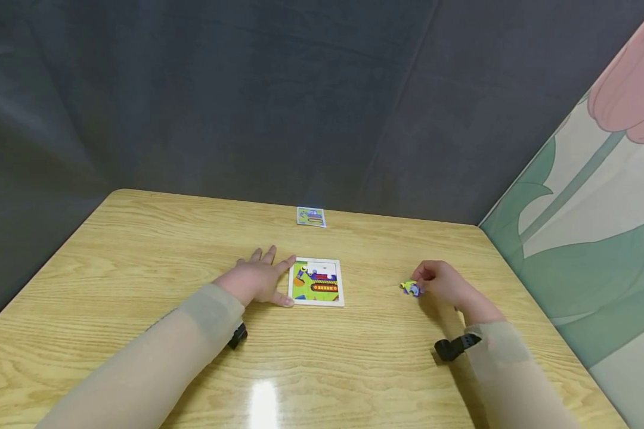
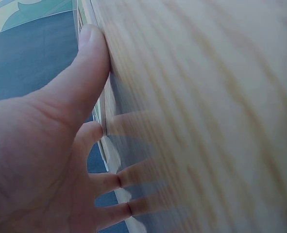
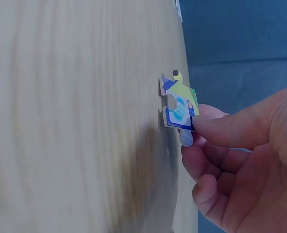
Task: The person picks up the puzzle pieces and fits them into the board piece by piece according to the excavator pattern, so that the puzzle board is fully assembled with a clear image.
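A square jigsaw puzzle board (image 1: 316,282) with a white border lies on the table, showing an excavator picture with a white bare patch along its top. My left hand (image 1: 259,279) is spread flat beside it, thumb and forefinger at its left border; in the left wrist view the thumb (image 2: 91,63) rests along the board's edge. Off to the right, my right hand (image 1: 446,285) pinches a puzzle piece (image 3: 179,107) between thumb and fingers. Yellow-green and blue in colour, this piece is tilted close over the table, with its knob partly behind the thumb.
A small printed card (image 1: 311,217) with a similar excavator picture lies near the table's back edge. Behind the wooden table (image 1: 365,357) hangs a dark curtain (image 1: 247,107). A flower-patterned wall covering (image 1: 585,238) borders the right side.
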Action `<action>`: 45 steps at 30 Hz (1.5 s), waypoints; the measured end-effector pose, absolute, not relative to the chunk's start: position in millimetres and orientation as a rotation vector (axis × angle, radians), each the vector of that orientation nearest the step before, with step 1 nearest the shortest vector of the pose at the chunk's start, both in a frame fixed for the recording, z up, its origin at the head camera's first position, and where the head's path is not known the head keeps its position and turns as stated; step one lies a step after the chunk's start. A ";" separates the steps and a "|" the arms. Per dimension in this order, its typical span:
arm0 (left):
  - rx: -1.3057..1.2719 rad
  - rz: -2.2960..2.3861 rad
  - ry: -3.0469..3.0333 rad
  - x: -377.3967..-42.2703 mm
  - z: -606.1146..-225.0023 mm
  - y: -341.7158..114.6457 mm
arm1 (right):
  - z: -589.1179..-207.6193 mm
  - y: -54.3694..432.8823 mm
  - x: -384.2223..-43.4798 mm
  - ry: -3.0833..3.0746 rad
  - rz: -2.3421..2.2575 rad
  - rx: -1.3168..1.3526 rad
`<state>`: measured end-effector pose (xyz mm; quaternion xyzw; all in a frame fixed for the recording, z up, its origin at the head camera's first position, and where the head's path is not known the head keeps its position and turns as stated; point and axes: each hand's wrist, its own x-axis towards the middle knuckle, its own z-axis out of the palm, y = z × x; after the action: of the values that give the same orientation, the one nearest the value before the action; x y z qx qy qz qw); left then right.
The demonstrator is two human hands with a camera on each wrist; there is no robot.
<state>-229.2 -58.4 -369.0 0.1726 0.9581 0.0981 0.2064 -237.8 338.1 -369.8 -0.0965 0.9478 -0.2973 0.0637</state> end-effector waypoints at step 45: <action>0.466 0.275 2.674 -232.4 -370.9 -59.4 | -370.9 174.2 -280.3 2.645 -1.206 -0.355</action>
<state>-232.4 -59.4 -370.9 0.1674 0.9592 0.0986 0.2053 -280.3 174.2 -370.9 -0.1204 0.8981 -0.4095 0.1061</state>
